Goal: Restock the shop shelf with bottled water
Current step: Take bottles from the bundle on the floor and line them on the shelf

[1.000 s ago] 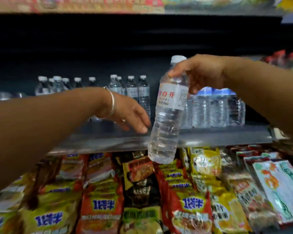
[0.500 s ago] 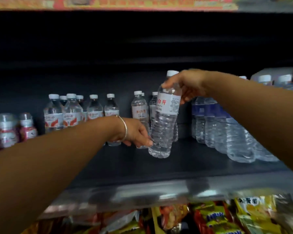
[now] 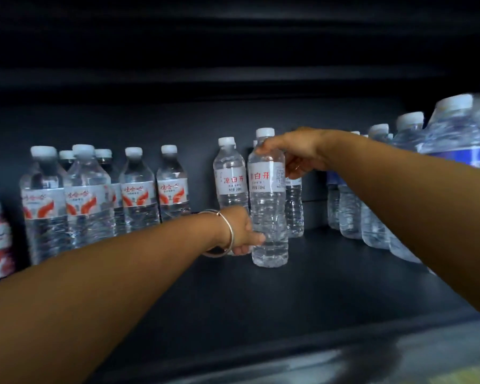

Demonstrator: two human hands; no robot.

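The right hand (image 3: 297, 153) held the bottle (image 3: 268, 212) by its neck, standing straight up on the shelf (image 3: 302, 295). The left hand (image 3: 243, 231) curled around the bottle beside it (image 3: 230, 178), just left and behind.

dim, dark shelf (image 3: 302, 295) recess | light perhaps from front | edges blurred, stretched | centre fairly sharp
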